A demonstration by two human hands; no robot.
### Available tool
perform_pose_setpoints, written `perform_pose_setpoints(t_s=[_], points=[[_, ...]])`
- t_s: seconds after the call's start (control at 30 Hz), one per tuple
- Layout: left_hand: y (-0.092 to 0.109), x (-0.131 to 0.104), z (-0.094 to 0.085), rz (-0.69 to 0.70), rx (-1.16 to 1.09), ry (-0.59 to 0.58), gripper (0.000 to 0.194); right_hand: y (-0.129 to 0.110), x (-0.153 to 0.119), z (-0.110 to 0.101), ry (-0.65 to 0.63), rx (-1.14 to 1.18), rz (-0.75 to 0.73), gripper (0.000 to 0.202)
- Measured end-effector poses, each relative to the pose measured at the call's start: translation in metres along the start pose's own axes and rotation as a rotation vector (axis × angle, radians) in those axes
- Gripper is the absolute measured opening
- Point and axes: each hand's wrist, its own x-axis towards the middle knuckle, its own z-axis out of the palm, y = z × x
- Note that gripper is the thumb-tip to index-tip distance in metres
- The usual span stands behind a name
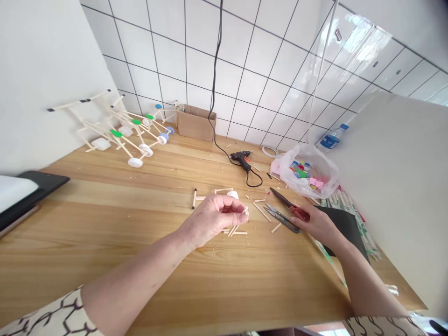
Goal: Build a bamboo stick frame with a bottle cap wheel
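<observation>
My left hand (213,219) is closed, thumb and fingers pinching small pale wooden sticks (246,211) over the middle of the table. More thin sticks (238,232) show just below it; whether they are held or lie on the table I cannot tell. Partly behind the hand are a white bottle cap (233,194) and a small stick frame (194,199) with black ends. My right hand (320,226) rests at the right with its fingers round the red handles of dark-bladed scissors (282,198), which point away to the left. Grey thread snips (283,219) lie right beside them.
A black glue gun (241,159) and its cord lie ahead. Finished stick models (135,135) with cap wheels stand at the back left, near a cardboard box (196,123). At the right are a plastic bag (324,161) of caps, a water bottle (334,136) and a black sheet (345,228).
</observation>
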Motion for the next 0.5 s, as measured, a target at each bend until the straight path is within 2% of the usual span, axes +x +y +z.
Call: perform_pose_setpoints(t_s=[0.13, 0.23, 0.3, 0.4, 0.47, 0.5], points=[[0.000, 0.001, 0.000, 0.016, -0.009, 0.031, 0.017, 0.000, 0.002, -0.004, 0.081, 0.003, 0.003, 0.034], [-0.004, 0.002, -0.001, 0.030, 0.001, 0.023, 0.016, -0.021, -0.005, -0.001, 0.158, 0.198, -0.125, 0.032], [-0.006, 0.003, -0.001, 0.035, 0.010, 0.015, 0.015, -0.047, -0.013, 0.004, 0.073, 0.391, -0.228, 0.030], [-0.007, 0.004, -0.002, 0.072, 0.018, 0.027, 0.016, -0.094, -0.021, 0.013, -0.124, 0.619, -0.354, 0.023], [-0.008, 0.004, -0.002, 0.109, 0.023, 0.033, 0.015, -0.122, -0.022, 0.017, -0.225, 0.714, -0.399, 0.015], [-0.008, 0.004, -0.002, 0.124, 0.028, 0.035, 0.015, -0.133, -0.022, 0.018, -0.237, 0.750, -0.406, 0.012]])
